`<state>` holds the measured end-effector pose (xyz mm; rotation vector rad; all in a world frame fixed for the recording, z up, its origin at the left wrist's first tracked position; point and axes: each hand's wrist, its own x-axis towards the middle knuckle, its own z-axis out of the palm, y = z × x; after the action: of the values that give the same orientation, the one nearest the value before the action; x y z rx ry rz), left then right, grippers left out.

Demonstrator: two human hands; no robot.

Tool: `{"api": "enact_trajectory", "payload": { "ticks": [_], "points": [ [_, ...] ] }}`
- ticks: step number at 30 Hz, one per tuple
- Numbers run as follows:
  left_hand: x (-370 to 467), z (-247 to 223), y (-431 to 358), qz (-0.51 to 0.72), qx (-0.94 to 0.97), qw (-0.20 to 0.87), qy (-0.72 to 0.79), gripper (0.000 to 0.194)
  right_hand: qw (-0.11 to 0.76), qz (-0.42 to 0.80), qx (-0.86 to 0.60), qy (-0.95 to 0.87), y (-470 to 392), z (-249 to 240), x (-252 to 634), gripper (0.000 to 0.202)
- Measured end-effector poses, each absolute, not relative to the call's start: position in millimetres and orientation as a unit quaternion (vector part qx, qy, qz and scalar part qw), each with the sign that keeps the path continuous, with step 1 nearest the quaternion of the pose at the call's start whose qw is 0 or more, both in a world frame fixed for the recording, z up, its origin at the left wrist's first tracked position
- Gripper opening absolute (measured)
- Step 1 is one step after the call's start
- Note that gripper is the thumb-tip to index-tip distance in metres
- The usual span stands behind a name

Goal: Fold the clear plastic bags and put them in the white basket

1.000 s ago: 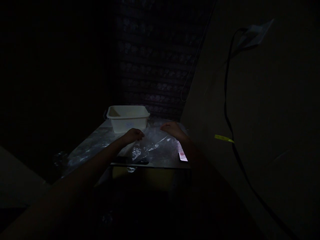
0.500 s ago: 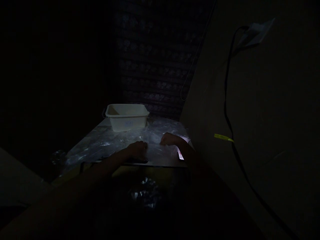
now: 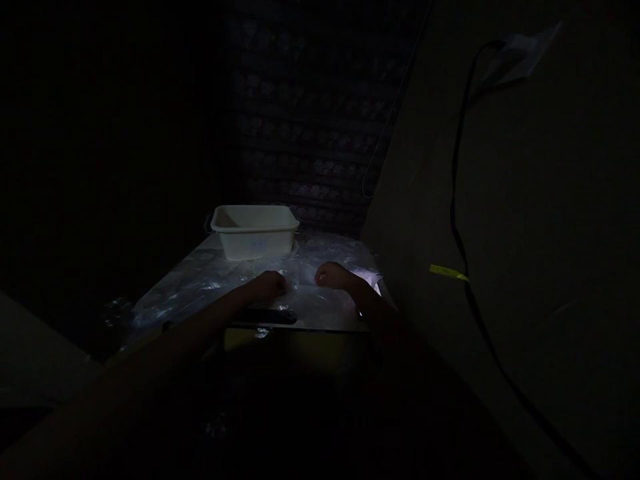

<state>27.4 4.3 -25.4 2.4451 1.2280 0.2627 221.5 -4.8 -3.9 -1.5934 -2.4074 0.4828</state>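
The scene is very dark. Crinkled clear plastic film (image 3: 313, 300) lies over the small white table in front of me. My left hand (image 3: 270, 285) is closed at the film, its fingers curled inward. Facing it across a short gap, my right hand (image 3: 331, 275) is also closed on the film, thumb and fingers bent together. Film stretches between the two hands. Just below my left hand, a dark elongated shape (image 3: 267, 317) sits at the near table edge. Fine details of both grips are lost in shadow.
A white rectangular plastic tub (image 3: 257, 245) stands at the back of the table. Beside my right forearm a lit screen-like patch (image 3: 376, 287) glows. On the right wall hangs a black cable (image 3: 454, 193) with a yellow tag (image 3: 447, 271), running from a wall socket (image 3: 523, 57).
My left hand has moved slightly up and left, uncovering more of the dark shape. My right hand has shifted slightly left. Shiny plastic below the table edge has largely gone from sight.
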Motion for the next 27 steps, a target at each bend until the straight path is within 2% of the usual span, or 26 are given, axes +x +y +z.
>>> {"api": "enact_trajectory", "payload": {
  "ticks": [5, 6, 9, 12, 14, 20, 24, 27],
  "points": [
    [33, -26, -5, 0.066, 0.885, 0.207, 0.413, 0.013, 0.082, 0.141, -0.489, -0.857, -12, -10, 208, 0.044],
    [33, -26, -7, 0.064, 0.885, 0.204, 0.413, 0.013, 0.079, 0.126, -0.483, -0.863, -13, -11, 205, 0.042],
    [34, -25, -8, 0.086, 0.875, 0.189, 0.438, 0.018, 0.086, 0.084, -0.483, -0.867, -12, -12, 196, 0.018],
    [35, -24, -5, 0.139, 0.867, 0.181, 0.443, 0.042, 0.144, 0.077, -0.489, -0.857, -8, -8, 190, 0.016],
    [36, -25, -2, 0.166, 0.87, 0.161, 0.435, 0.049, 0.208, 0.092, -0.48, -0.848, -5, -4, 188, 0.014],
    [44, -22, 3, 0.262, 0.819, 0.134, 0.493, 0.03, 0.385, 0.178, -0.45, -0.785, -5, 16, 185, 0.012],
    [49, -11, 4, 0.326, 0.79, 0.133, 0.502, 0.024, 0.432, 0.216, -0.446, -0.754, -6, 26, 188, 0.015],
    [48, -3, 5, 0.381, 0.772, 0.109, 0.497, 0.021, 0.426, 0.203, -0.454, -0.755, -6, 25, 194, 0.024]
  ]
}}
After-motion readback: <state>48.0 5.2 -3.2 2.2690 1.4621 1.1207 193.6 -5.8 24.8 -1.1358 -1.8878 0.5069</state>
